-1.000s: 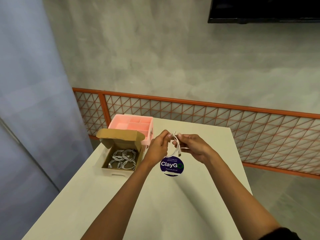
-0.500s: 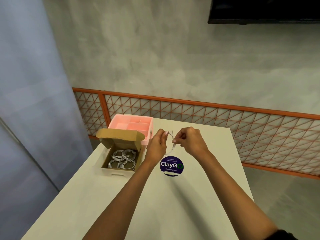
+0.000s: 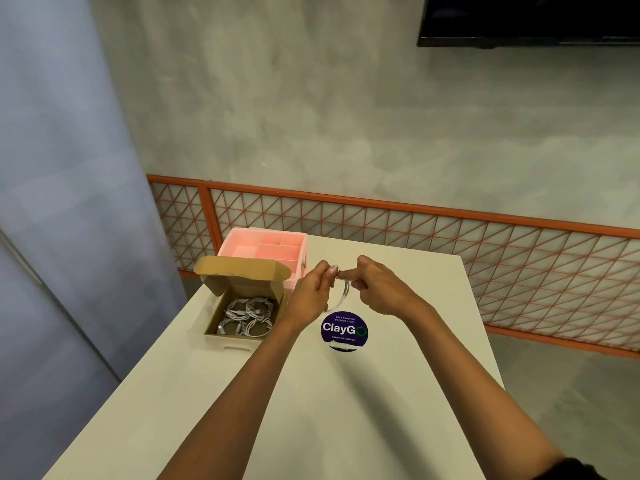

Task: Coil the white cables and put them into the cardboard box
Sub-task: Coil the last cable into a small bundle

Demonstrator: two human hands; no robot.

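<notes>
Just above the middle of the frame, 2 bare hands meet over a pale table [image 3: 311, 403]. The left hand [image 3: 310, 294] and the right hand [image 3: 381, 289] each pinch the top of a white cable [image 3: 343, 295] between curled fingers and thumb, their fingertips almost touching. Below the pinch the cable hangs as a small loop in the air between the hands, above a round dark blue sticker [image 3: 344, 331] on the tabletop that reads "ClayGo". The number of turns in the loop cannot be told

Left of the hands, a cardboard box [image 3: 228, 338] sits on the table, its lid flap [image 3: 242, 270] standing open at the back. Several coiled cables [image 3: 247, 315], also white, lie side by side on its bottom. Right behind the flap, a pink tray [image 3: 242, 239] with several compartments stands at the table's far left corner

Beyond the table an orange railing [image 3: 381, 203] with a mesh of triangles crosses the frame in front of a grey wall [image 3: 294, 116]. The lower edge of a dark screen [image 3: 526, 19] shows at the upper right
</notes>
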